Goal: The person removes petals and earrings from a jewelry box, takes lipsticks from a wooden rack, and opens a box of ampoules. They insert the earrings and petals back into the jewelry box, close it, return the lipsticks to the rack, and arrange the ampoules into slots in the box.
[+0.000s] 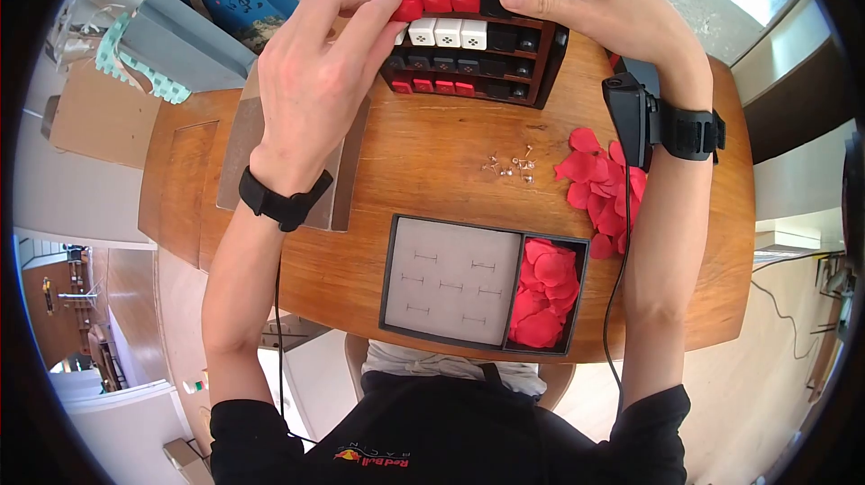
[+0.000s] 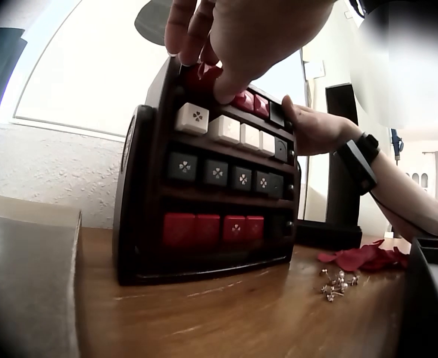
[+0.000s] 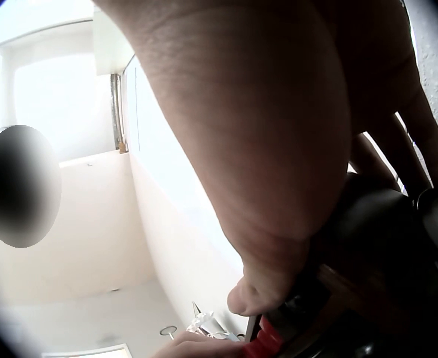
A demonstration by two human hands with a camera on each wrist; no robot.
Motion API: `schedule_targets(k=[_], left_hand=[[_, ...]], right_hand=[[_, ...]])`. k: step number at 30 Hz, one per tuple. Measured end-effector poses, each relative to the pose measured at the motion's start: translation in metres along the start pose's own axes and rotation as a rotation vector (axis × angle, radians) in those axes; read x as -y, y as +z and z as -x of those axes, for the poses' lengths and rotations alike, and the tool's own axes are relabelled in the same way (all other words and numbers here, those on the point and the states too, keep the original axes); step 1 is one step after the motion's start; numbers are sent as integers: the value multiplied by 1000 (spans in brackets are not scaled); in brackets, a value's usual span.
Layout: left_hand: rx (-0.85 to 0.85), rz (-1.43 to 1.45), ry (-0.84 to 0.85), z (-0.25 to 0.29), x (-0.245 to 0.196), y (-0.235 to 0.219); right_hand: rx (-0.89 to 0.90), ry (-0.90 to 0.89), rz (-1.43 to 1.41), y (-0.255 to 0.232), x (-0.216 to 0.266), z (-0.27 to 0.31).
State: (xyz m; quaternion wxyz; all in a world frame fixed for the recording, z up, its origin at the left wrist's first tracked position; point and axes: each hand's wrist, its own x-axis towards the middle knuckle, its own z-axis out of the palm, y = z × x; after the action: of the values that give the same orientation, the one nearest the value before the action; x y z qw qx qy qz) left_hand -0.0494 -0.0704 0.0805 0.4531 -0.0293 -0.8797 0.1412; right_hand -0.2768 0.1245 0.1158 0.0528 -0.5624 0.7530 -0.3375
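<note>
Both hands work the top row of the wooden rack [image 1: 468,34]: left hand [image 1: 315,79] pinches a red block [image 1: 407,2] at that row's left end, right hand [image 1: 613,7] lies flat, steadying its right end. Judging by this, one block is being pulled; next comes a clean lift clear.

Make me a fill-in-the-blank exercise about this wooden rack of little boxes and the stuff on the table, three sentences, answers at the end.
1. Both hands, left hand and right hand, reach the ____ row of the wooden rack.
2. The boxes in the row under the white boxes are ____.
3. The tray holds red petals in its ____ compartment.

Missing words: top; black; right
</note>
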Motion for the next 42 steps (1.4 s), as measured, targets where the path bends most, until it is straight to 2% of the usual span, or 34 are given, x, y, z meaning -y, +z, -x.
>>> schedule_targets(k=[2,5,9,13,16,17,18,20,22,24,26,27,29,33,35,36,38,39,41,42], left_hand=[[7,20,11,-2,1,1],[7,54,15,-2,5,8],[-46,85,36,4,8,3],[-114,132,65,20,-5,-37],[-53,146,69,39,-20,-67],[78,188,93,45,-23,-70],[207,228,116,51,-25,-71],[269,249,135,56,-28,-62],[456,219,170,58,-30,-54],[494,187,162,63,-33,-47],[604,136,178,66,-37,-46],[604,139,179,68,-37,-47],[729,105,137,72,-39,-47],[814,117,108,74,-40,-43],[915,238,-2,62,-38,-46],[916,240,-2,59,-38,-46],[769,317,-60,54,-36,-43],[770,318,-60,56,-35,-40],[743,316,-46,62,-34,-33],[743,316,-47,61,-31,-33]], right_hand=[[52,99,87,-2,3,-1],[36,36,7,-2,1,0],[3,55,68,-1,0,0],[24,56,76,-2,1,0],[22,52,58,-2,5,1],[17,30,37,-2,6,1],[21,31,37,-1,4,1],[-8,37,131,0,-1,0],[-19,-3,89,1,-3,2],[-36,-41,46,1,-3,2],[-5,4,95,-1,-1,1],[-5,7,95,-1,0,0],[10,37,145,-1,0,-2],[12,0,148,-1,-3,-3],[-4,-49,80,0,-6,-2],[-4,-48,79,0,-6,-2],[18,-1,147,-1,-6,-4],[20,0,146,0,-7,-3],[-25,-117,38,1,-8,-1],[-24,-117,38,0,-7,-2]])
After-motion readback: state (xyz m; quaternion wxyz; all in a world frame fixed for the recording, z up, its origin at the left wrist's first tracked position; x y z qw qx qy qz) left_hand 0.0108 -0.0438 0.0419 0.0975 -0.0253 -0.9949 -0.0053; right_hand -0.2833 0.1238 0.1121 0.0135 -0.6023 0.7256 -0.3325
